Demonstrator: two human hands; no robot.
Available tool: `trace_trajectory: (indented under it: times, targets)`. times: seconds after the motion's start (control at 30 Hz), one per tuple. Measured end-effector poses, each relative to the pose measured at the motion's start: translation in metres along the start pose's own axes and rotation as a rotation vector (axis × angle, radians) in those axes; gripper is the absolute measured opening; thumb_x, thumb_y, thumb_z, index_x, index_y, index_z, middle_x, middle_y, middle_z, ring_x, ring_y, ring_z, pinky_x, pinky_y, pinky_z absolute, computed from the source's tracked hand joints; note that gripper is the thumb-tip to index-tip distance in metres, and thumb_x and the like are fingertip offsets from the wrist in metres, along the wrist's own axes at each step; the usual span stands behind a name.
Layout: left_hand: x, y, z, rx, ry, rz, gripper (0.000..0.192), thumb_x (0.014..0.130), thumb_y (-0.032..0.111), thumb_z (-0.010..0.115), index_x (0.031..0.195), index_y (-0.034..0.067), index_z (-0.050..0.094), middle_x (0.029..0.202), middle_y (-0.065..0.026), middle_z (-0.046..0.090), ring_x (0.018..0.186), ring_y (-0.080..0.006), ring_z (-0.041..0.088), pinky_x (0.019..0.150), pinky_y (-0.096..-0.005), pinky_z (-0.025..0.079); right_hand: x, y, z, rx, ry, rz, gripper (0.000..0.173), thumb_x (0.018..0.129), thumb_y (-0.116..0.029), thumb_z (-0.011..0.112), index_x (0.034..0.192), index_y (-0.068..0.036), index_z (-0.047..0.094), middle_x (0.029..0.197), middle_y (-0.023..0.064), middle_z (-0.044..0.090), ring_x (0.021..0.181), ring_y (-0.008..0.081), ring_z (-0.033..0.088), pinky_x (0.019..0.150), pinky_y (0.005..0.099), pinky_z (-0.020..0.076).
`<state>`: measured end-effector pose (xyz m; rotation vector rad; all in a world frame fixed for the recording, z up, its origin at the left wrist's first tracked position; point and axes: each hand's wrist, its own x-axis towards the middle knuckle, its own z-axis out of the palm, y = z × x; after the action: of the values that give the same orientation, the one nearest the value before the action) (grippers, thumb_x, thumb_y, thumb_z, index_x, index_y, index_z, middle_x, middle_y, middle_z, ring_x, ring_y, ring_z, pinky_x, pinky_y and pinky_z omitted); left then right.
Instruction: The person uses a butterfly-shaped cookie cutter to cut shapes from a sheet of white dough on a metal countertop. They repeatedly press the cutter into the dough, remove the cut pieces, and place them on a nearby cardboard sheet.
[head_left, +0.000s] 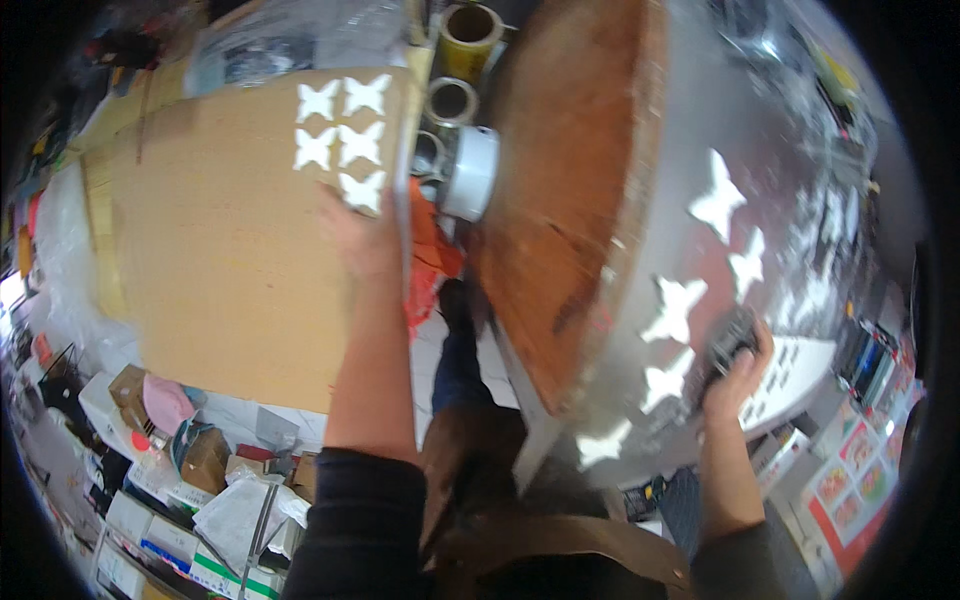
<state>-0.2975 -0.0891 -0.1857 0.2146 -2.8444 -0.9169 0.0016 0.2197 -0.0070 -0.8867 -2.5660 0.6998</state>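
Observation:
My left hand (358, 225) is at the lowest of several white butterfly-shaped cutouts (362, 144) on a brown cardboard sheet (225, 255); its fingers touch that piece's lower edge, and whether they grip it is unclear. On the right, my right hand (739, 375) holds a dark, rounded object (731, 339), too blurred to name, over a shiny grey surface. More white butterfly shapes (675, 307) lie scattered on that surface, left of and above the hand. Beside my right wrist is a white sheet (787, 375) with dark cut-out shapes.
A brown wooden panel (570, 195) edges the grey surface. Between the work surfaces stand rolls of tape (471, 37), a white round container (472, 172) and orange plastic (427, 255). Boxes (161, 540) crowd the lower left. A sheet with coloured pictures (855, 472) lies at lower right.

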Motion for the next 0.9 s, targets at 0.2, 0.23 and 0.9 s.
trace_trajectory:
  times: [0.2,0.23,0.9]
  targets:
    - [-0.083,0.090,-0.112,-0.465,-0.155,0.312,0.044,0.074,0.009,0.074,0.113,0.004,0.056,0.095,-0.0107,0.062,0.088,-0.0277,0.057,0.080,-0.0357,0.043,-0.001,-0.006,0.002,0.007,0.062,-0.015,0.032,0.092,-0.015,0.052,0.120,0.000,0.050,0.116,0.0175,0.053,0.110,0.0300,0.050,0.101,0.0398,0.0355]
    - [-0.102,0.106,-0.135,-0.491,-0.266,0.422,0.036,0.071,0.009,0.074,0.103,0.005,0.058,0.089,-0.0090,0.061,0.085,-0.0278,0.057,0.079,-0.0359,0.043,-0.001,-0.007,0.003,0.030,0.049,-0.006,0.031,0.091,-0.012,0.054,0.119,0.000,0.051,0.113,0.0171,0.054,0.107,0.0298,0.050,0.099,0.0397,0.0363]
    - [-0.220,0.156,-0.217,-0.081,-0.638,0.475,0.059,0.067,0.020,0.080,0.117,0.004,0.054,0.118,-0.0169,0.052,0.111,-0.0353,0.048,0.093,-0.0440,0.037,0.001,-0.009,0.000,0.102,0.063,-0.249,0.037,0.086,-0.016,0.060,0.120,-0.004,0.053,0.119,0.0143,0.057,0.109,0.0320,0.050,0.098,0.0418,0.0344]
